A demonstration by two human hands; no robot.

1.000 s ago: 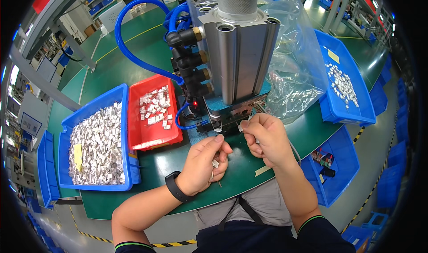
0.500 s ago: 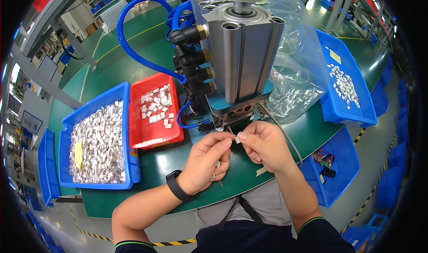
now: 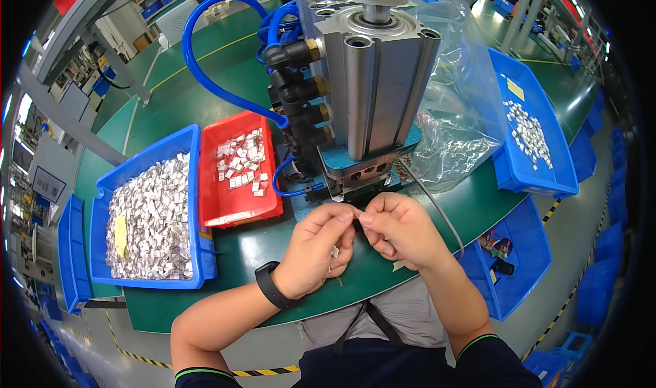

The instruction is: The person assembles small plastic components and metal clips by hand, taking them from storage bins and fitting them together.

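My left hand [image 3: 320,244], with a black band on its wrist, is closed in front of the press. In its curled fingers is a small white piece [image 3: 334,251], and a thin lead pokes out below. The thumb and forefinger pinch together, nearly tip to tip with those of my right hand [image 3: 404,231]. That hand is also closed in a pinch, and its fingers cover whatever lies between them. Just beyond both hands stands the pneumatic press [image 3: 372,87], a grey metal cylinder block on a blue-green plate.
Left of the press are a red tray [image 3: 232,216] and a blue bin [image 3: 208,265], both holding small white pieces. A clear plastic bag [image 3: 458,142] lies right of it, beside another blue bin [image 3: 540,177]. A blue hose [image 3: 198,70] loops above the table; a grey cable [image 3: 437,207] runs near my right hand.
My right hand has shifted slightly left, its fingertips meeting the left hand's. The white piece seen at its fingertips before is now covered. The left hand has barely moved.
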